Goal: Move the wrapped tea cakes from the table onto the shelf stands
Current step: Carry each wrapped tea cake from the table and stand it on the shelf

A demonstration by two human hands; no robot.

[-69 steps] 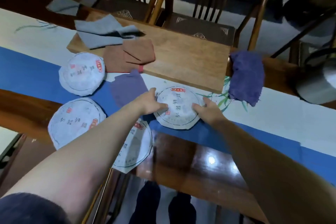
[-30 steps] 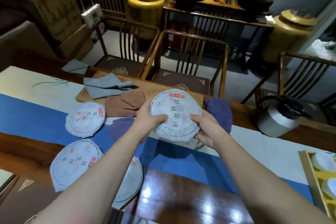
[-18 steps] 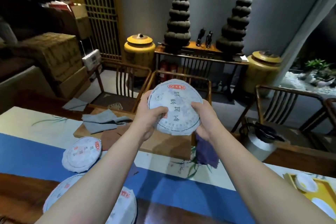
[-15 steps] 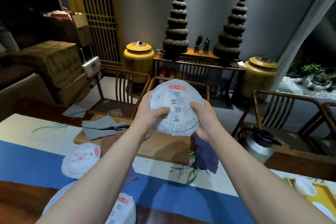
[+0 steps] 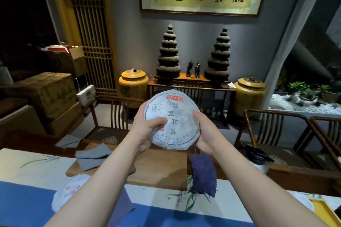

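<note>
Item one: tea cake (image 5: 173,120), round, wrapped in white paper with a red label and dark characters, sat at frame centre, tilted with its printed face toward you, raised clear of the surface (image 5: 27,162). Your left hand (image 5: 145,129) held a firm grip on its left edge, thumb curled over the printed face. Your right hand (image 5: 203,132) gripped the right edge the same way, thumb on the face, fingers behind.

Item two: second cake (image 5: 68,191), also wrapped, lay flat on the surface at lower left, partly hidden by your left forearm.

Item three: wooden board (image 5: 162,167) lay on the surface below the held cake, a grey cloth (image 5: 92,156) on its left end and a purple cloth (image 5: 203,173) draped just beside its right end.

Item four: blue runner (image 5: 27,208) crossed the bottom of the frame.

Item five: yellow tray (image 5: 324,210) showed at the lower right corner, cut off by the edge.

Item six: two dark stacked towers (image 5: 168,55) stood on a console at upper centre, flanked by yellow jars (image 5: 133,86).
</note>
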